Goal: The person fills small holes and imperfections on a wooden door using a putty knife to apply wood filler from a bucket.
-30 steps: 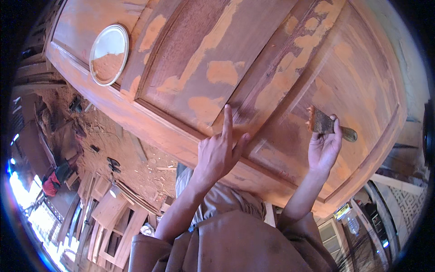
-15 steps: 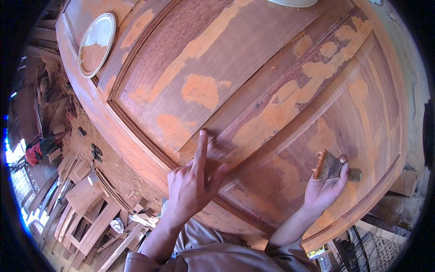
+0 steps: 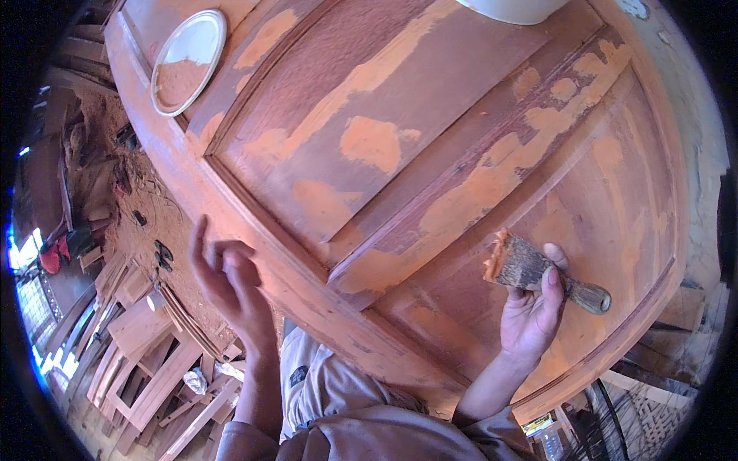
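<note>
A putty knife (image 3: 520, 263) with a broad stained blade and a wooden handle is gripped between the thumb and fingers of my right hand (image 3: 530, 319). Orange filler clings to the blade's front edge. Both lie over the lower right panel of a large reddish wooden door (image 3: 453, 81), which carries many orange filler patches. Off the door's left edge hangs my left hand (image 3: 240, 288), holding nothing, its index finger stretched out and the others loosely bent. It does not touch the door. One filler patch (image 3: 371, 144) sits on the middle panel.
A round white lid (image 3: 196, 48) with orange-brown filler rests at the door's upper left. Part of a white container (image 3: 516, 9) shows at the top edge. Sawdust, sandals (image 3: 163, 255) and stacked wood pieces (image 3: 146, 338) lie on the floor to the left.
My left hand has lifted off the door and moved left, past its edge. My right hand has turned the putty knife and brought it slightly left, showing more of its handle.
</note>
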